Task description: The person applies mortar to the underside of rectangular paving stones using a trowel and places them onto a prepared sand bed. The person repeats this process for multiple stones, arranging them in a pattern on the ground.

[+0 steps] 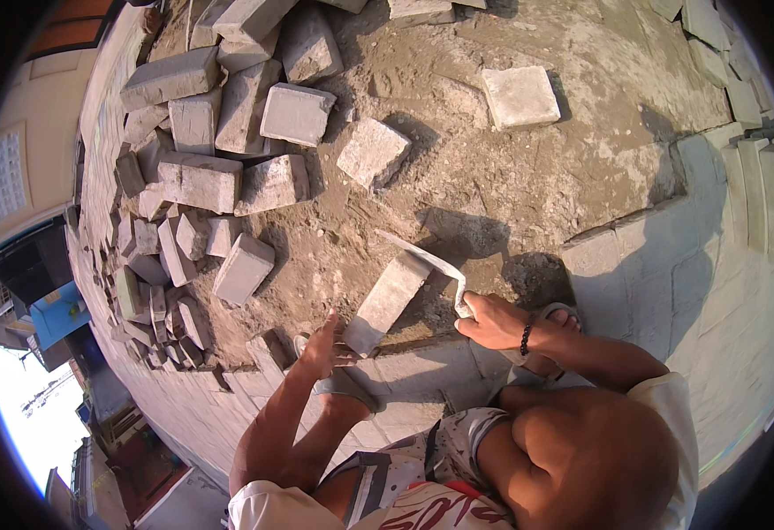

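A grey paving block [389,305] lies tilted on the sandy ground in front of me, its near end by the edge of the laid paving. My left hand [323,347] is open beside that near end, thumb and fingers apart; whether the fingertips touch the block I cannot tell. My right hand [493,321] is closed round the handle of a trowel [440,265]. The trowel's thin blade reaches left over the far end of the block, seen almost edge-on. Its grip is mostly hidden in my fist.
A heap of loose paving blocks [200,181] spreads over the left. Two single blocks, one pale [521,96] and one rougher [374,154], lie on the sand [608,177] farther out. Laid paving [643,274] runs under my feet and to the right, where more blocks [749,190] stand.
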The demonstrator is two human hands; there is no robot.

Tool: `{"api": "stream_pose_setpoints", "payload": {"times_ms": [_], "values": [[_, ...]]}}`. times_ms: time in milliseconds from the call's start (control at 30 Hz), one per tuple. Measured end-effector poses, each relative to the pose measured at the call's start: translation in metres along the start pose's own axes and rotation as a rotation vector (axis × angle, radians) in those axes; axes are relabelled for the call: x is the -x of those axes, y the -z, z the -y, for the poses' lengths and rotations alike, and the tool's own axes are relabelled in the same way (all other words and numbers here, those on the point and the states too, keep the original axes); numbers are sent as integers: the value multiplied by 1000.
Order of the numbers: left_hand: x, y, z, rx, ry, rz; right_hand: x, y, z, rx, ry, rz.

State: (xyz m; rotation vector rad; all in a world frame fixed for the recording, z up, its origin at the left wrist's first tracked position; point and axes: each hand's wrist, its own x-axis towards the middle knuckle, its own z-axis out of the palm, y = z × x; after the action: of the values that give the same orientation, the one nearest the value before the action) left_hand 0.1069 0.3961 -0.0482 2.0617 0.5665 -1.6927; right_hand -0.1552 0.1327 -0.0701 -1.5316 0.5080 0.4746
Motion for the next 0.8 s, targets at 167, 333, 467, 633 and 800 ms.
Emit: {"api": "stream_pose_setpoints", "payload": {"times_ms": [167, 333, 467, 633, 800], "values": [[-21, -5, 19, 539, 161, 480, -1, 10, -1, 29, 69, -101], [-32, -14, 32, 620, 23, 435, -18, -16, -33, -120, -52, -27], [-30, -23, 40, 737, 20, 243, -17, 3, -24, -148, -154, 46], [20, -35, 16, 583, -252, 117, 7, 24, -8, -245, -181, -108], [117, -77, -71, 124, -595, -196, 41, 45, 9, 115, 52, -322]]}}
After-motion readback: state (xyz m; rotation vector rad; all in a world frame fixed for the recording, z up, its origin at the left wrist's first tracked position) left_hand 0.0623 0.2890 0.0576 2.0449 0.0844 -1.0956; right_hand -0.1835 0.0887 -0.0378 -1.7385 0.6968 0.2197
